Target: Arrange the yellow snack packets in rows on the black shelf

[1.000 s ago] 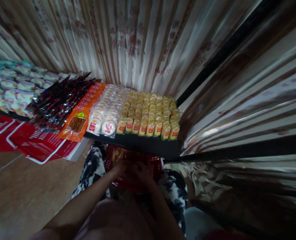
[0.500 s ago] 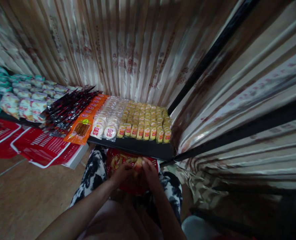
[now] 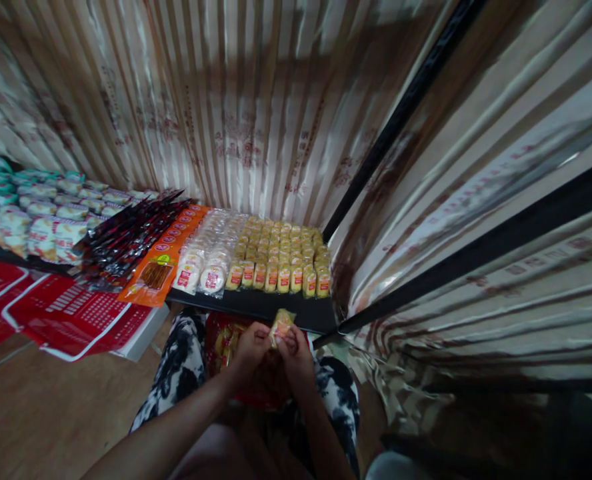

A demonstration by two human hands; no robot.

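Both my hands are raised together over a red basket [image 3: 221, 337] that rests on my lap. My left hand [image 3: 250, 347] and my right hand [image 3: 296, 350] are closed on one small yellow snack packet [image 3: 281, 326], held just below the front edge of a black shelf [image 3: 271, 308]. On that shelf lie rows of the same yellow packets [image 3: 281, 257], beside rows of round white packets [image 3: 209, 257]. More yellow packets show dimly inside the basket.
Left of the white packets lie orange packets [image 3: 163, 257], dark red-black packets [image 3: 126, 237] and green-white bags [image 3: 31, 213]. Red-and-white flat sheets [image 3: 71, 313] hang below the shelf at left. Striped curtain cloth [image 3: 256, 120] walls the back and right. Wooden floor [image 3: 46, 413] lies at left.
My hands have come up out of the basket, holding a yellow packet between them, toward the shelf edge. The camera has tilted so the shelf sits lower in view.
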